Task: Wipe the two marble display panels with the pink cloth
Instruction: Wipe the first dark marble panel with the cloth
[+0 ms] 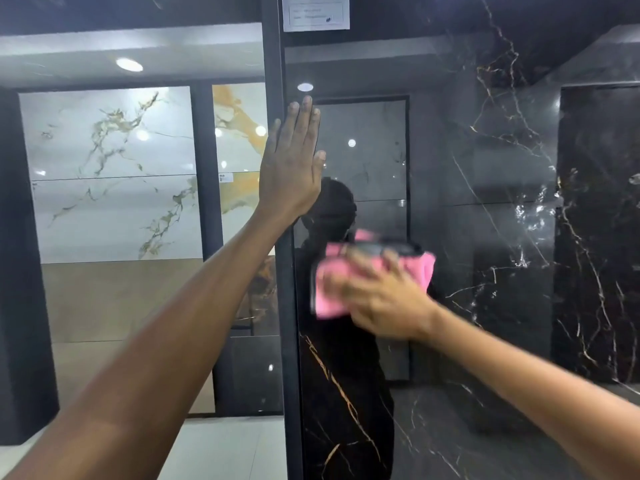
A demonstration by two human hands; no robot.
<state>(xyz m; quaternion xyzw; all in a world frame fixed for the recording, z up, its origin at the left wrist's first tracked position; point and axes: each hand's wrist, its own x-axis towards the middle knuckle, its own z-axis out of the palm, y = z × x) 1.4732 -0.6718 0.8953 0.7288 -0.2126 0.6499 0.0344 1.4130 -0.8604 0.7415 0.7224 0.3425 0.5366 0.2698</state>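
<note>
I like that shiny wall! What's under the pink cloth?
The pink cloth lies flat against the black marble panel, pressed there by the right hand. The patch of marble beneath it is covered, so it cannot be seen.

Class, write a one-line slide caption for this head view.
Right hand wipes black marble panel with pink cloth; left hand braces its edge.

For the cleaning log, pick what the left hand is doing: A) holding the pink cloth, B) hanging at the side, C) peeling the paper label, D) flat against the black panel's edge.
D: the left hand lies flat, straight-fingered, at the black marble panel's edge.
</note>
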